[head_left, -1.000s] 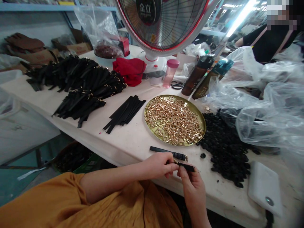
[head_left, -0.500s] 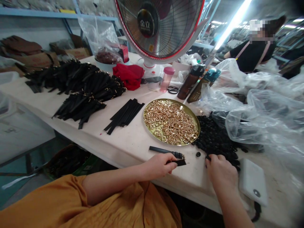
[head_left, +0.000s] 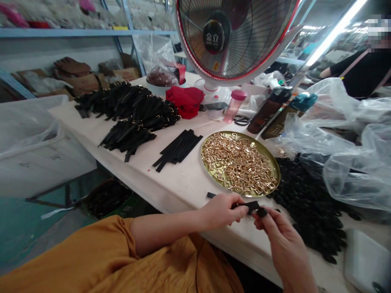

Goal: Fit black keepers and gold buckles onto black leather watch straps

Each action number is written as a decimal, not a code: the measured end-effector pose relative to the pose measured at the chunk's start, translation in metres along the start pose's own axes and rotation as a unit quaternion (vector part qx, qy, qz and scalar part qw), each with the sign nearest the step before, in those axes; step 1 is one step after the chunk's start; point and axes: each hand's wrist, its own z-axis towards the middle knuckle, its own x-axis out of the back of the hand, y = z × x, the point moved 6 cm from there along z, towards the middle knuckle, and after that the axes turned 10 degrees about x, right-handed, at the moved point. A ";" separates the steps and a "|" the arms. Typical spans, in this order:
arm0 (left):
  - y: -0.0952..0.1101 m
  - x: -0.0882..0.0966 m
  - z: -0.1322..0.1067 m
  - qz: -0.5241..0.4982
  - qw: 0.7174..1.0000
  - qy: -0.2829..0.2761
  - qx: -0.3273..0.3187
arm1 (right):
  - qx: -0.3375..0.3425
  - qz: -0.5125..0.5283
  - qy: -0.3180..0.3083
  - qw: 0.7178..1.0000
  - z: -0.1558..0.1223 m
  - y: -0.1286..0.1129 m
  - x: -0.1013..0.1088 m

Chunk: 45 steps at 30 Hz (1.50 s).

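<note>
My left hand is closed on a black strap, whose end sticks out past the thumb. Pinched between the fingers of my right hand is a small black loop-like piece, right beside that strap end. Whether the two touch I cannot tell. Behind my left hand lies another black strap, mostly hidden by the hand. A round gold tray full of small gold buckles stands just beyond both hands. To its right spreads a heap of small black pieces.
Several flat black straps lie left of the tray, with bundles of buckled straps further left. A fan, a pink bottle and dark bottles stand behind. Plastic bags and a white device are at right.
My right hand has moved from the heap of black pieces to my left hand, bringing a small black piece. The strap in my left hand is raised somewhat. The view has shifted left.
</note>
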 end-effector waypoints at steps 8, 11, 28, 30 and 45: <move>-0.011 0.010 0.002 0.032 0.999 0.017 0.038 | -0.019 0.024 0.006 0.999 -0.008 0.006 -0.023; -0.013 0.007 0.005 0.064 0.997 0.003 0.039 | -0.039 0.070 0.002 0.997 -0.006 0.014 -0.022; -0.021 0.003 0.010 0.200 0.979 -0.010 0.037 | -0.074 0.090 0.026 0.993 -0.016 0.039 -0.024; -0.025 0.002 0.009 0.206 0.976 -0.040 0.058 | -0.070 0.084 0.019 0.994 -0.016 0.040 -0.024; -0.015 0.003 -0.005 0.242 0.970 0.006 -0.038 | -0.072 0.094 0.042 0.992 -0.025 0.023 -0.029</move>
